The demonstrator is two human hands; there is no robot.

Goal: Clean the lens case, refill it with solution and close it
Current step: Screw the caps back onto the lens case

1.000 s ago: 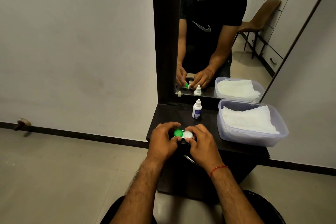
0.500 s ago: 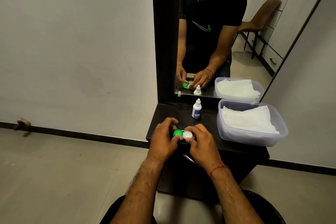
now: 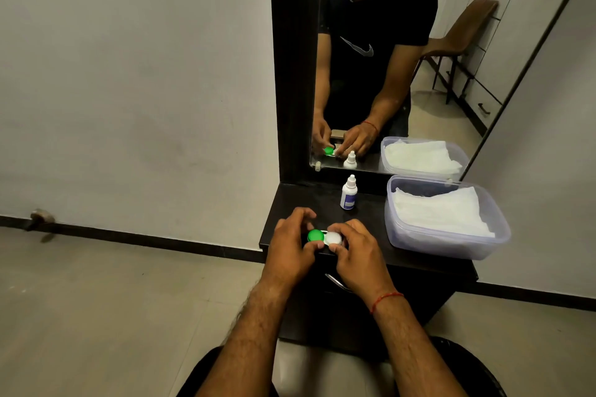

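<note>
The left hand [image 3: 290,248] has its fingers [image 3: 314,245] curled round the green cap [image 3: 315,235], thumb at the near side and the other tips at the far side, so it's pinching that cap. The right hand [image 3: 358,259] does the same w/ the white cap [image 3: 333,238]: thumb near, fingertips over the far edge. Both hands grip; neither is spread flat.

The case [image 3: 325,237] sits between the two hands, near the front edge of the dark worktop [image 3: 371,219]. I can't tell if it rests on the worktop or is held just above it, as the fingers hide its underside. Its long way runs left to right, green end by the left hand, white end by the right. Both caps look to be on.

So each hand is right at its own cap, and no reach is needed. I think the step in hand is twisting a cap off to start cleaning, or maybe tightening it; the view can't say which. One hand should hold the case steady while the other turns.

Further out, the small bottle [image 3: 348,193] stands upright behind the case, a bit to the right, so the right hand is nearer to it. The tub [image 3: 451,246] w/ white tissues [image 3: 442,213] is well off to the right, also on the right hand's side. A mirror [image 3: 387,58] stands at the back.
</note>
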